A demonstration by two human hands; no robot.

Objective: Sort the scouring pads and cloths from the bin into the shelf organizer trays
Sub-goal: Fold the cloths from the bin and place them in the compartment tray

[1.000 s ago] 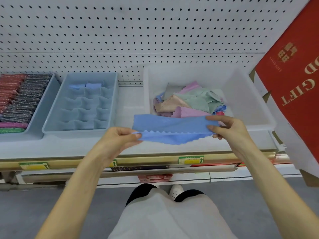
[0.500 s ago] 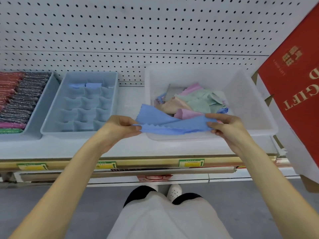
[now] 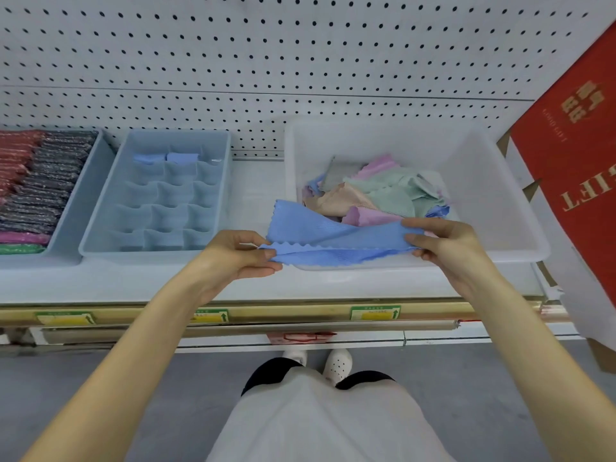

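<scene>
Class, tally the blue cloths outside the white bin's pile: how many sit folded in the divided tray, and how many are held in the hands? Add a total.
In the divided tray, folded blue cloths: 2
Pinched between the left hand and right hand, blue cloth: 1
Total: 3

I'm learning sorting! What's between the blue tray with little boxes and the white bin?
In the head view, only bare white shelf lies between the divided tray and the bin; a corner of the held blue cloth pokes over it.
</scene>
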